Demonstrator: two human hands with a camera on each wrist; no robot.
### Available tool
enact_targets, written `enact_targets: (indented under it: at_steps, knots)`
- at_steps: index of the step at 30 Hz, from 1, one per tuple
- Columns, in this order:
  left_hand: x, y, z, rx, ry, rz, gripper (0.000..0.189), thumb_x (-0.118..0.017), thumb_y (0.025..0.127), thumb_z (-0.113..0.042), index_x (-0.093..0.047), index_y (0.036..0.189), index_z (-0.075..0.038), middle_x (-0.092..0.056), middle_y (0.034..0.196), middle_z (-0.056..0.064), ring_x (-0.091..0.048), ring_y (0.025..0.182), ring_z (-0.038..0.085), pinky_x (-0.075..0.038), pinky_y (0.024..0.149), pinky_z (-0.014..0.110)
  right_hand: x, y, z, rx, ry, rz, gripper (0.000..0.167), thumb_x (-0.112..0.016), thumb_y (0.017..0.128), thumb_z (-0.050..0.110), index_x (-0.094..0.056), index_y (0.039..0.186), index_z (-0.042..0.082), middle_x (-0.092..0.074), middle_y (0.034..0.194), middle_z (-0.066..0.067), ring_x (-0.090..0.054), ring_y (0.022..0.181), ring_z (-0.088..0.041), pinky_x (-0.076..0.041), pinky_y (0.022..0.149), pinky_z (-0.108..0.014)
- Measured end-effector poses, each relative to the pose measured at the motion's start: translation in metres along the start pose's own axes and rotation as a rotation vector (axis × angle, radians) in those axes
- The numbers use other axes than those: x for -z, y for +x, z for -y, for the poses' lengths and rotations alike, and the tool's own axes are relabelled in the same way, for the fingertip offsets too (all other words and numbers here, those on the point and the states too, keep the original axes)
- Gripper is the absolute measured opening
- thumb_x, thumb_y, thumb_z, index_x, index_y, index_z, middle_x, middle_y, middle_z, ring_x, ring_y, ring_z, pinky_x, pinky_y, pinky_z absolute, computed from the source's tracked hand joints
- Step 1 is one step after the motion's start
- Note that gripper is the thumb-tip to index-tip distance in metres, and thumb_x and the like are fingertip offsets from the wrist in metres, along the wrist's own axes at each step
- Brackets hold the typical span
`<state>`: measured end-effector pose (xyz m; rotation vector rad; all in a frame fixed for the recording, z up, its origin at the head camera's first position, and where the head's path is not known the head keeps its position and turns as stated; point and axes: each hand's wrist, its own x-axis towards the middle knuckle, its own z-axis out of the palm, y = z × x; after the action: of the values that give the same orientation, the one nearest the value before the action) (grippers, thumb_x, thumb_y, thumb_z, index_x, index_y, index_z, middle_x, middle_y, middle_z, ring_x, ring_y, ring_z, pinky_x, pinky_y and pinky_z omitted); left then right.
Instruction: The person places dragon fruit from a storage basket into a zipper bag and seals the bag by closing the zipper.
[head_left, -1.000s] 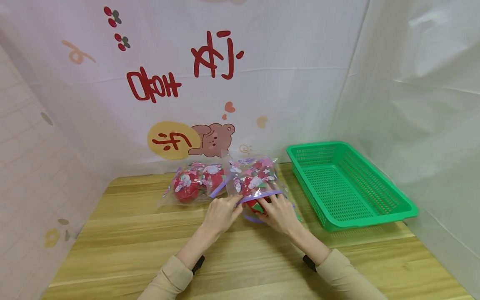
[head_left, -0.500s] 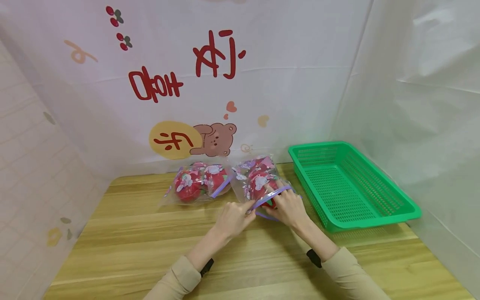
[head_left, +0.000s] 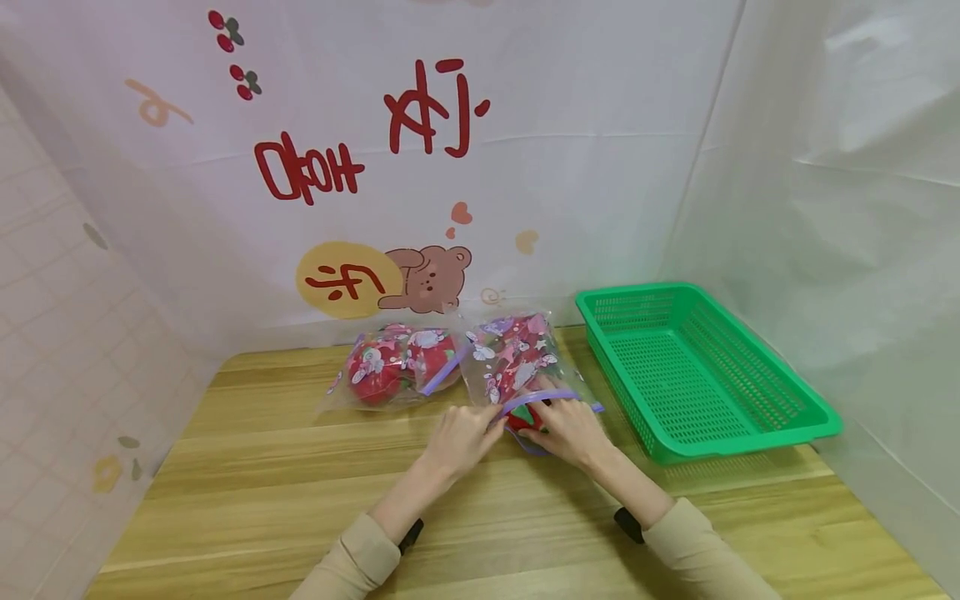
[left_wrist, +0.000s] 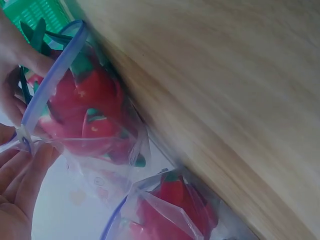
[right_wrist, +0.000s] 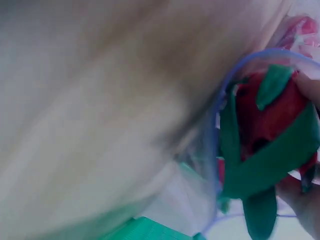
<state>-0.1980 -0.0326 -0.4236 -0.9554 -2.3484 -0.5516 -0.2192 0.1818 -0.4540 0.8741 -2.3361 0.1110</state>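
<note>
A clear zip bag (head_left: pixel 517 354) with a purple zip lies on the table, its mouth towards me and printed with pale figures. Several red soft-looking pieces with green stems fill it. At the left end of the mouth, my left hand (head_left: pixel 463 437) pinches the edge; the left wrist view shows its fingers by the zip slider (left_wrist: pixel 23 136). My right hand (head_left: pixel 572 429) reaches into the mouth. Its thumb and fingers hold a red piece with green leaf-like strips (right_wrist: pixel 270 115), seen closest in the right wrist view, with the purple rim around it. Some right fingers are hidden under the plastic.
Left of this bag lies a second zip bag (head_left: pixel 382 371) of red pieces, its zip edge close to the first bag. A green perforated basket (head_left: pixel 637 400) stands on the right of the wooden table (head_left: pixel 285 500). A white printed sheet (head_left: pixel 585 167) rises behind.
The bag and both hands have shifted slightly right. Its mouth slanted half a second ago and is now more level, with more of the red piece showing. The left hand keeps its pinch.
</note>
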Motion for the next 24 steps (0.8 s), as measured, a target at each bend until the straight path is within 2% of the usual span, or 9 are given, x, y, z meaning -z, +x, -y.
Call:
enact_targets:
  at_steps: [5, 7, 9, 14, 17, 22, 24]
  knots:
    - [0.001, -0.001, 0.000, 0.010, -0.012, 0.018, 0.007, -0.066, 0.085, -0.011, -0.071, 0.087, -0.007, -0.066, 0.060, -0.001, -0.030, 0.046, -0.002, -0.020, 0.043, 0.011, 0.005, -0.001, 0.001, 0.039, 0.007, 0.065, 0.077, -0.087, 0.060, 0.029, -0.053, 0.128, 0.019, -0.055, 0.126, -0.013, -0.060, 0.108, -0.036, -0.055, 0.052, -0.038]
    - [0.001, -0.002, 0.000, 0.016, -0.014, 0.026, 0.008, -0.067, 0.085, -0.012, -0.072, 0.088, -0.007, -0.068, 0.062, 0.000, -0.032, 0.046, -0.001, -0.021, 0.043, 0.011, 0.004, -0.001, 0.002, 0.079, 0.004, 0.039, 0.075, -0.086, 0.059, 0.023, -0.054, 0.127, 0.018, -0.056, 0.125, -0.014, -0.059, 0.107, -0.037, -0.054, 0.050, -0.036]
    - [0.002, -0.003, 0.000, 0.022, -0.013, 0.031, 0.010, -0.068, 0.084, -0.013, -0.074, 0.090, -0.007, -0.072, 0.067, 0.001, -0.036, 0.046, -0.002, -0.024, 0.043, 0.011, -0.001, 0.001, 0.002, 0.129, -0.027, 0.001, 0.073, -0.084, 0.060, 0.018, -0.055, 0.127, 0.017, -0.057, 0.124, -0.014, -0.058, 0.110, -0.038, -0.055, 0.054, -0.035]
    - [0.003, -0.005, 0.001, 0.022, -0.037, 0.039, 0.013, -0.069, 0.083, -0.012, -0.075, 0.092, -0.005, -0.073, 0.069, 0.003, -0.040, 0.044, -0.001, -0.025, 0.041, 0.009, -0.012, 0.011, 0.001, 0.245, -0.196, -0.060, 0.064, -0.081, 0.067, 0.022, -0.058, 0.126, 0.016, -0.061, 0.117, -0.009, -0.059, 0.108, -0.033, -0.053, 0.086, -0.041]
    - [0.004, -0.005, 0.001, 0.012, -0.048, 0.027, 0.012, -0.069, 0.082, -0.011, -0.075, 0.091, -0.005, -0.071, 0.066, 0.003, -0.036, 0.043, -0.001, -0.023, 0.041, 0.009, -0.017, 0.016, 0.001, 0.244, -0.270, -0.087, 0.058, -0.081, 0.068, 0.025, -0.061, 0.122, 0.018, -0.064, 0.110, -0.007, -0.061, 0.104, -0.030, -0.050, 0.093, -0.043]
    - [0.005, -0.003, 0.001, 0.015, -0.050, 0.011, 0.011, -0.069, 0.083, -0.012, -0.075, 0.091, -0.007, -0.070, 0.065, 0.001, -0.031, 0.046, -0.003, -0.019, 0.042, 0.009, -0.020, 0.018, 0.000, 0.201, -0.295, -0.108, 0.051, -0.082, 0.069, 0.028, -0.063, 0.115, 0.022, -0.065, 0.099, -0.004, -0.060, 0.095, -0.027, -0.051, 0.087, -0.038]
    - [0.006, -0.003, 0.002, 0.021, -0.050, 0.010, 0.011, -0.069, 0.083, -0.013, -0.075, 0.091, -0.008, -0.071, 0.066, 0.001, -0.030, 0.046, -0.003, -0.018, 0.042, 0.009, -0.018, 0.016, 0.001, 0.201, -0.290, -0.103, 0.056, -0.083, 0.066, 0.029, -0.062, 0.117, 0.021, -0.064, 0.098, -0.004, -0.060, 0.094, -0.028, -0.051, 0.086, -0.038]
